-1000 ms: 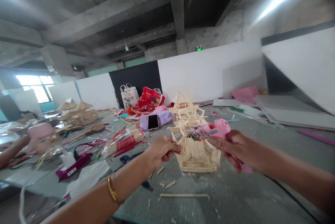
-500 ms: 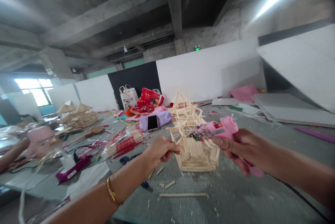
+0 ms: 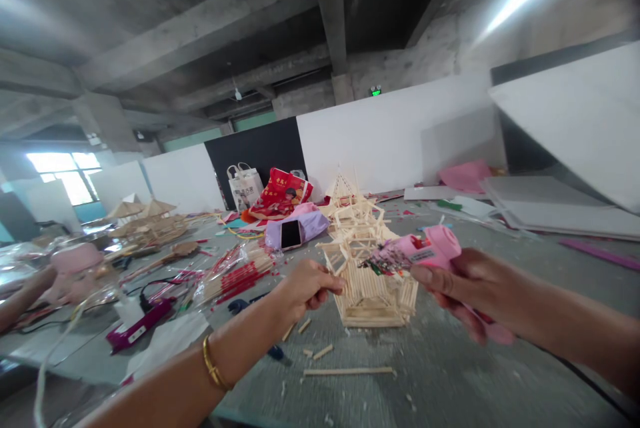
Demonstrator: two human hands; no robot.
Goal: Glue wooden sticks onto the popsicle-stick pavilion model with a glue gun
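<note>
**Left hand at a stick pavilion [image 3: 367, 295], pink glue gun [image 3: 440, 251] in the right hand [image 3: 465, 285]**

The pavilion stands on the grey worktop [image 3: 450, 385], directly below the person's 2 hands. The left hand [image 3: 307, 288] curls in a narrow grip at its upper left corner; I cannot tell whether the fingers clamp the sticks or only touch them. The right hand closes firmly around the glue gun, holding it just right of the pavilion and level with its upper part.

The pavilion looks light and stiff but brittle, since its thin sticks probably depend on small joints. The thick stacked base seems the safest place to hold, not the slender upper struts.

Loose sticks [image 3: 347, 371] lie in front of the pavilion, a taller stick tower [image 3: 353, 215] rises behind it, and a phone [image 3: 291, 235] lies behind and to its left.
</note>
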